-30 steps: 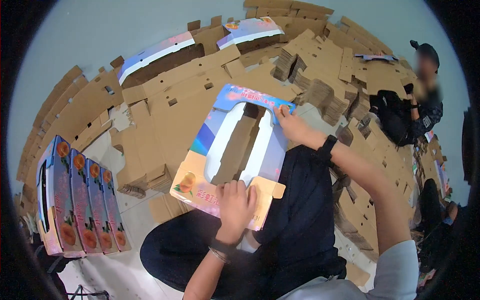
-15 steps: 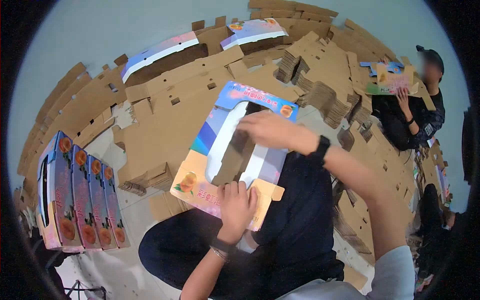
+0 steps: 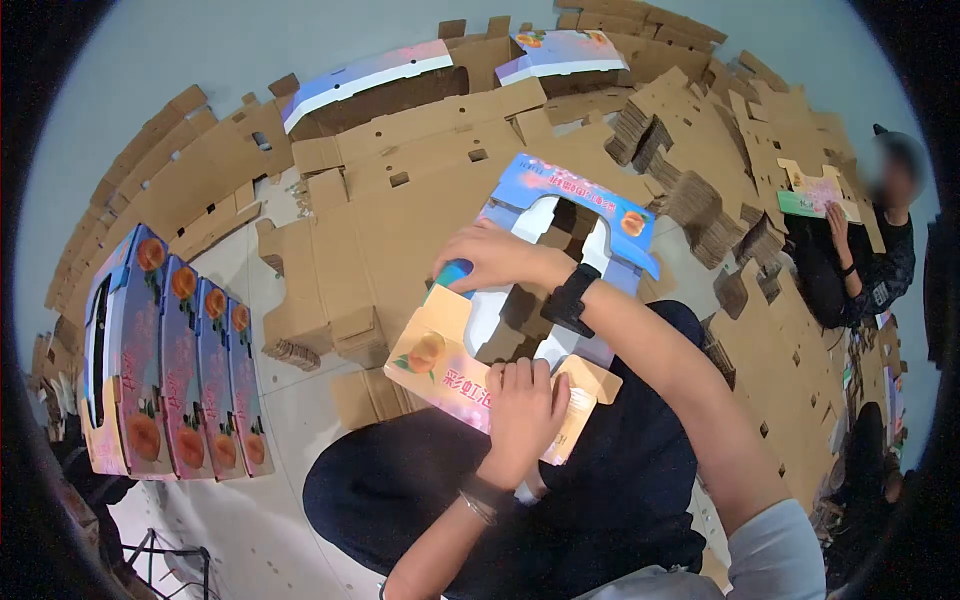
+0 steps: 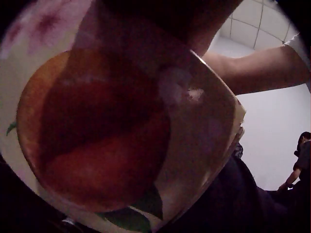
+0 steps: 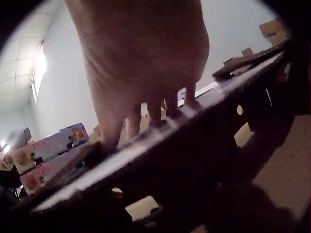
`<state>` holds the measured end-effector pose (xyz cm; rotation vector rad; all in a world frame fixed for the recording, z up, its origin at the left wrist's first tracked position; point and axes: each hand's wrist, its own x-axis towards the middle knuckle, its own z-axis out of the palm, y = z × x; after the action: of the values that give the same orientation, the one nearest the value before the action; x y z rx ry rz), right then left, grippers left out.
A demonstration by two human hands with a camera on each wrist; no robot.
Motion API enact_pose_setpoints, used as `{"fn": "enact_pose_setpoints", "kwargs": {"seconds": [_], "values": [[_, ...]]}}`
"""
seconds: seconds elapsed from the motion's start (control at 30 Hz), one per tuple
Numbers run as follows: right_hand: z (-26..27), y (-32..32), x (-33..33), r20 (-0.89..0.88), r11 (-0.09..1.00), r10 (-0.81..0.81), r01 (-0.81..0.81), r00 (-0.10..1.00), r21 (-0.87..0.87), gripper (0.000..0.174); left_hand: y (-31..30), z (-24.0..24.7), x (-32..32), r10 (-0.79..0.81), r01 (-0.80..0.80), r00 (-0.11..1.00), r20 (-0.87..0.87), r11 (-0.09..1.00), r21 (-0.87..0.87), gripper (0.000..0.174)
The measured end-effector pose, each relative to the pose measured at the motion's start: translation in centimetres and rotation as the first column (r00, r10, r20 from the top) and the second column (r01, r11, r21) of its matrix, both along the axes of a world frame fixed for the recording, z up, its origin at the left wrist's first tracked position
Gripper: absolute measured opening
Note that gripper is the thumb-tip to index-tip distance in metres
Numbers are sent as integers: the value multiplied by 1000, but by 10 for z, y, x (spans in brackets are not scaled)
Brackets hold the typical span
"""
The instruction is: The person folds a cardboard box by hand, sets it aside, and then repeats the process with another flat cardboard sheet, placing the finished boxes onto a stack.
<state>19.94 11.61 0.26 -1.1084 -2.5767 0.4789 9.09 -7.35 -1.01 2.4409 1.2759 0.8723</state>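
A printed carton [image 3: 428, 350] with a long opening lies tilted across the person's lap, blue at its far end and peach-coloured at the near end. The left hand [image 3: 525, 415] grips the near panel, its fingertips at the opening's edge beside a raised flap. Reaching across the opening, the right hand [image 3: 500, 258] rests its fingers on the carton's left side. In the right wrist view, the right hand's [image 5: 146, 73] extended digits touch the outside of the white-edged panel [image 5: 160, 133]. A large peach print [image 4: 97, 131] fills much of the left wrist view; the left fingers are hidden there.
Several upright printed cartons [image 3: 142, 360] stand at the left. Flattened brown cardboard [image 3: 350, 250] covers much of the floor, with stacks [image 3: 690, 205] at the right. Another person [image 3: 880, 250] sits at the far right, holding a printed piece [image 3: 815, 198].
The right hand has moved from the carton's far right corner, across the opening, to its left side. The left hand keeps its grip. The other person has picked up a printed piece.
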Motion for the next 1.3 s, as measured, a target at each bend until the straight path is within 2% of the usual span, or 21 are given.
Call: {"fn": "enact_pose_setpoints", "kwargs": {"seconds": [0.13, 0.2, 0.23, 0.3, 0.33, 0.4, 0.53, 0.6, 0.63, 0.7, 0.77, 0.8, 0.87, 0.9, 0.97, 1.0, 1.07, 1.1, 1.2, 1.27, 1.3], "values": [[-5, 6, -6, -109, 997, -57, 62, 992, 42, 27, 3, 2, 1, 4, -5, 1000, -3, 1000, -24, 23], [3, 11, -8, 16, 993, -63, 65, 998, -102, 24, 3, 3, 0, 5, -5, 1000, -4, 999, -35, 23], [2, 12, -8, 19, 993, -64, 66, 998, -102, 24, 3, 4, 0, 7, -7, 1000, -10, 1000, -27, 23], [1, 12, -9, 19, 987, -9, 6, 1000, 158, 27, 5, 7, -2, 8, -8, 1000, -12, 1000, -15, 22], [1, 11, -13, 20, 987, -11, 8, 1000, 161, 27, 5, 9, -3, -8, 8, 1000, -15, 1000, -29, 22], [2, 5, -32, -20, 919, -388, 388, 922, 68, 37, 1, 6, -3, -28, 27, 999, -20, 999, -38, 22], [-8, 3, -43, 78, 946, -323, 321, 943, 36, 39, -1, -3, 1, -46, 46, 999, -25, 999, -16, 21], [-29, 4, -35, -26, 936, -242, 240, 970, 257, 31, 0, -1, 1, -42, 42, 999, -14, 999, -18, 20], [-23, 4, -28, -22, 937, -238, 235, 971, 257, 31, 1, 0, 1, -44, 44, 999, -6, 999, -21, 20], [-1, 13, 0, 32, 897, -341, 315, 939, 310, 17, 1, 1, 2, -39, 39, 999, 12, 999, -22, 20], [-16, 31, 31, -4, 648, -411, 295, 912, 702, 10, 1, 1, 1, -44, 44, 999, 9, 999, -8, 19], [-10, 33, 42, -3, 647, -410, 293, 912, 704, 10, 1, 1, 1, -43, 43, 999, 11, 999, -6, 19], [1, 35, 57, 243, 752, -510, 290, 825, 592, 9, 1, 2, 1, -43, 43, 999, 13, 999, 4, 20], [3, 38, 56, 244, 752, -509, 289, 825, 593, 9, 1, 2, 1, -42, 42, 999, 14, 999, 4, 20], [12, 44, 43, 529, 814, -535, 232, 659, 533, 8, 1, 1, 2, -45, 45, 999, 15, 999, -6, 20], [17, 47, 37, 530, 815, -533, 230, 660, 532, 8, 1, 0, 2, -42, 42, 999, 15, 999, -7, 20], [29, 49, 26, 712, 885, -431, 109, 554, 452, 8, 1, -1, 1, -55, 54, 998, 18, 998, 29, 20], [36, 49, 24, 712, 886, -430, 107, 555, 452, 8, 2, -1, 0, -53, 52, 998, 18, 998, 28, 20], [51, 56, 26, 774, 870, -450, 22, 446, 493, 9, 3, -2, -2, -63, 62, 998, 16, 998, 25, 20], [67, 59, 43, 680, 866, -483, 185, 552, 464, 16, 3, -2, -1, -59, 60, 998, -11, 998, 27, 20], [70, 55, 54, 682, 865, -486, 189, 546, 465, 16, 3, -3, -1, -66, 66, 998, -7, 997, 28, 20]]}}
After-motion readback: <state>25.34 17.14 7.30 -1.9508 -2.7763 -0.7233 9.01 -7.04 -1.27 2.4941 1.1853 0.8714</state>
